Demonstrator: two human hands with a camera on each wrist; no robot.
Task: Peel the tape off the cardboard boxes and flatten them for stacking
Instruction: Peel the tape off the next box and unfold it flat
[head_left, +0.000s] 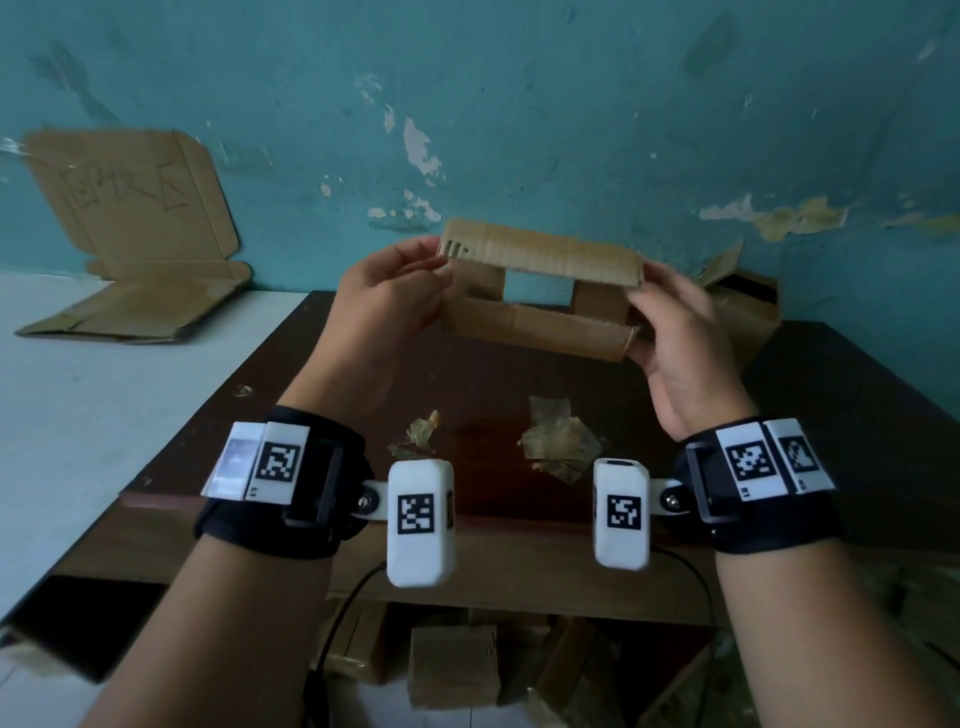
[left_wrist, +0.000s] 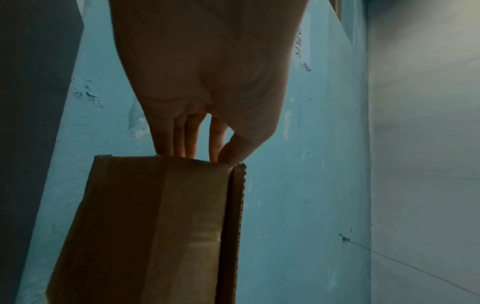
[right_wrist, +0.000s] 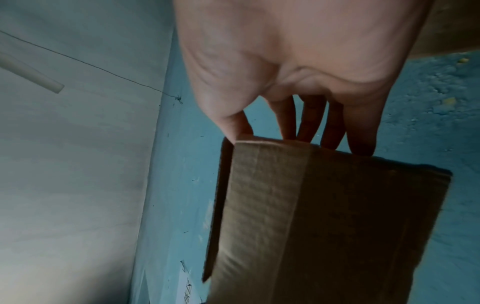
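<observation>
I hold a small opened cardboard box (head_left: 540, 291) in the air above the dark wooden table (head_left: 841, 405). I can see straight through it to the teal wall. My left hand (head_left: 395, 291) grips its left end, thumb and fingers pinching the cardboard edge (left_wrist: 182, 162). My right hand (head_left: 670, 322) grips the right end the same way, fingers on the box (right_wrist: 311, 205). Several crumpled pieces of peeled tape (head_left: 556, 441) lie on the table below the box.
A flattened carton with writing (head_left: 135, 208) leans on the wall at the back left, over a white surface (head_left: 78, 415). Another open box (head_left: 743, 306) sits behind my right hand. More cardboard pieces (head_left: 457, 665) lie under the table.
</observation>
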